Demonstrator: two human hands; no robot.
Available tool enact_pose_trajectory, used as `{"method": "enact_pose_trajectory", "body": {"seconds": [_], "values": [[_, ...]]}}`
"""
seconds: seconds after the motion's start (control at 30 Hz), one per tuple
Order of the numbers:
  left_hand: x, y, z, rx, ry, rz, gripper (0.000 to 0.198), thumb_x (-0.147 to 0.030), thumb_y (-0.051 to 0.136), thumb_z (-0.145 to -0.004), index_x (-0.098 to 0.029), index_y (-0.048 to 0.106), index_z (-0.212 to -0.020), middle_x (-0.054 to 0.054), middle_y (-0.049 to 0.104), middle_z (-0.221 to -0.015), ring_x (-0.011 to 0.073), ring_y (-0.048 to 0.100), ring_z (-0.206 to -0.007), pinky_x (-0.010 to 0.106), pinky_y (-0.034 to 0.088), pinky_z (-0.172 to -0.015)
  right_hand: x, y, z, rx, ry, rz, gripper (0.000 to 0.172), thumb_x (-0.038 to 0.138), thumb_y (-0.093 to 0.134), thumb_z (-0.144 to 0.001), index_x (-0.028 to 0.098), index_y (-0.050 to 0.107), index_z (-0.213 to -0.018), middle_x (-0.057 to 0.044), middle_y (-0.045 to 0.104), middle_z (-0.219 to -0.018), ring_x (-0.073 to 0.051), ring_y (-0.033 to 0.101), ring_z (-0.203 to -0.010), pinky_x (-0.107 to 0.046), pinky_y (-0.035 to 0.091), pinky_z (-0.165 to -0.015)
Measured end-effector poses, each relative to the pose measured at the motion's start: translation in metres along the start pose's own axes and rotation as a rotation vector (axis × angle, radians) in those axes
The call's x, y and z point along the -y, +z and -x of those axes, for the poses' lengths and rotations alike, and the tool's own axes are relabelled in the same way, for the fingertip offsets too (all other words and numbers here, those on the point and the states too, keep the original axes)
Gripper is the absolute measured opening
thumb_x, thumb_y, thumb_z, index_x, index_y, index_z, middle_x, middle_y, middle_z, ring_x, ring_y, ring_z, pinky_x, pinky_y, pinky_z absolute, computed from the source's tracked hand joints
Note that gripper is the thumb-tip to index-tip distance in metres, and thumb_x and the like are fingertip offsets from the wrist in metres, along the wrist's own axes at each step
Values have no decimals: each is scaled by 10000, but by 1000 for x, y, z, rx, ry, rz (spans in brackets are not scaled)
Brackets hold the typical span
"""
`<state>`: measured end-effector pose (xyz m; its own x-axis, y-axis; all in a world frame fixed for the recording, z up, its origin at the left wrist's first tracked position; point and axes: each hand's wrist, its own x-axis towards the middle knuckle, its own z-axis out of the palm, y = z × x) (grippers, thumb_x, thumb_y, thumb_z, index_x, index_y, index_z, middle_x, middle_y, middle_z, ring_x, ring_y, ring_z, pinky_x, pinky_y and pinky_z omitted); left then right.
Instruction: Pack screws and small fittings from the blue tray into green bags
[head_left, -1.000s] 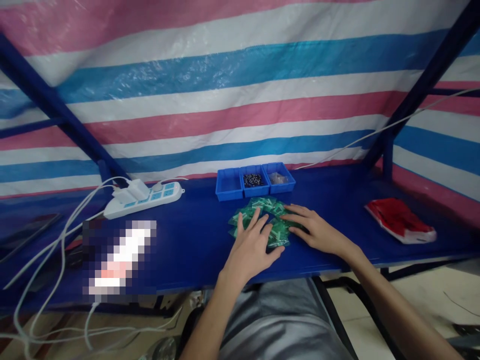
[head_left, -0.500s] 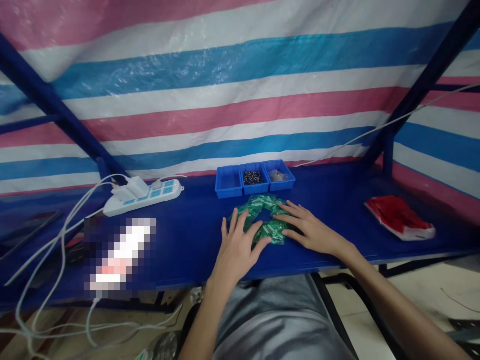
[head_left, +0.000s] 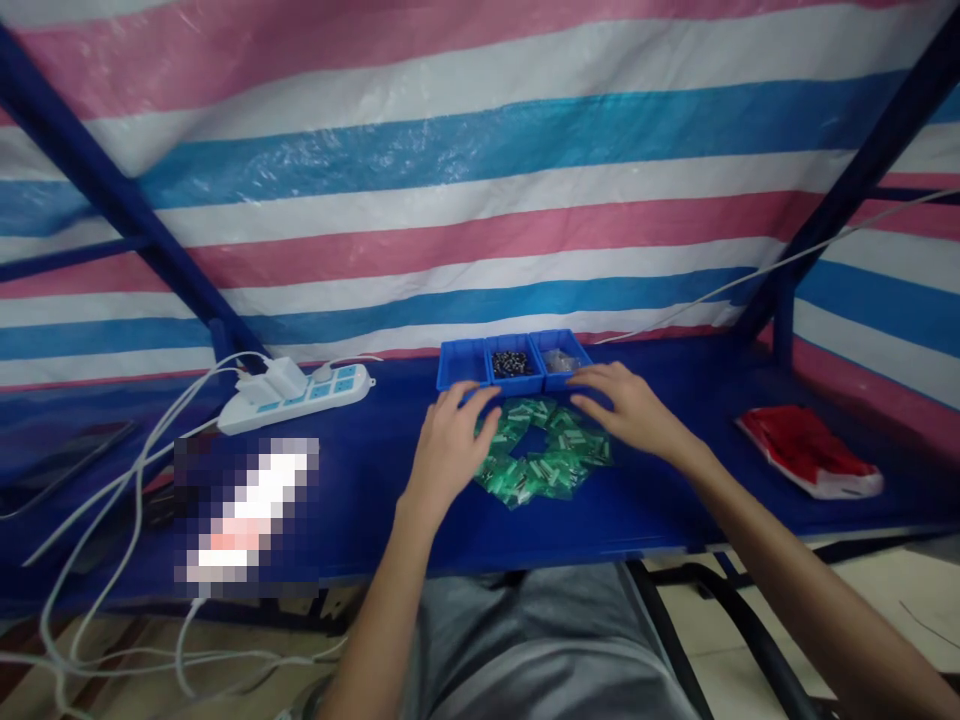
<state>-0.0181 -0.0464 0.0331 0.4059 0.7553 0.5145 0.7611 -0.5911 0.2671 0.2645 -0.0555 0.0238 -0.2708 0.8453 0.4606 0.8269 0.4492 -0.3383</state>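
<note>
Small clear-and-green plastic packets (head_left: pixel 536 475) lie in a ring on the blue table. At the ring's left edge is my left hand (head_left: pixel 450 440), its fingers apart and bent toward the packets, nothing held. My right hand (head_left: pixel 626 405) hovers by the ring's upper right, fingers forward and thumb apart, also holding nothing. Just behind the packets stand joined blue bins: a left bin (head_left: pixel 463 366) with a bare floor, a middle one holding small dark-and-silver parts (head_left: pixel 511 364), and a right one with clear plastic pieces (head_left: pixel 559 362). My right fingertips partly cover the right bin's front.
A white power strip (head_left: pixel 300 397) with plugs and trailing cables sits at the left. Near it is a pixelated blurred patch. A red-and-white packet (head_left: pixel 810 450) lies on the right of the table (head_left: pixel 675 520). A striped tarp (head_left: pixel 480 230) hangs behind.
Both hands have lifted off the packets and moved apart, the left to the left and the right up toward the bins. The packet ring is more exposed.
</note>
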Motion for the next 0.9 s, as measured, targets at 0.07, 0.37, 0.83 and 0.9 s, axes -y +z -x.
{"method": "enact_pose_trajectory", "body": {"seconds": [0.07,0.37,0.83,0.9], "values": [[10,3,-30,1,24,-1,322,-321,489,-1003,-251,640,-1278,81,610,-1186,234,598,-1093,374,483,-972,-10,3,-28,-14,46,17,301,336,530,-950,206,715,-1148,-96,715,-1150,-295,644,-1047,-453,477,-962],[52,52,-70,201,96,-92,297,-370,524,-992,-282,701,-1214,74,573,-1022,240,566,-1001,364,442,-858,-42,53,-44,-231,325,249,346,374,534,-918,176,689,-1156,-193,602,-1182,-370,545,-1094,-512,476,-908],[59,63,-64,144,138,-87,298,-335,536,-988,-227,695,-1215,78,574,-1034,226,552,-998,341,438,-880,-81,61,-48,-282,502,-29,324,339,536,-888,126,666,-1095,-130,730,-948,-261,674,-876,-382,501,-855],[58,64,-64,134,123,-109,268,-318,539,-986,-225,715,-1165,84,570,-1036,235,540,-1008,349,431,-871,-81,64,-48,-282,449,7,342,338,525,-888,124,658,-1119,-143,716,-998,-273,661,-917,-402,498,-876]]}}
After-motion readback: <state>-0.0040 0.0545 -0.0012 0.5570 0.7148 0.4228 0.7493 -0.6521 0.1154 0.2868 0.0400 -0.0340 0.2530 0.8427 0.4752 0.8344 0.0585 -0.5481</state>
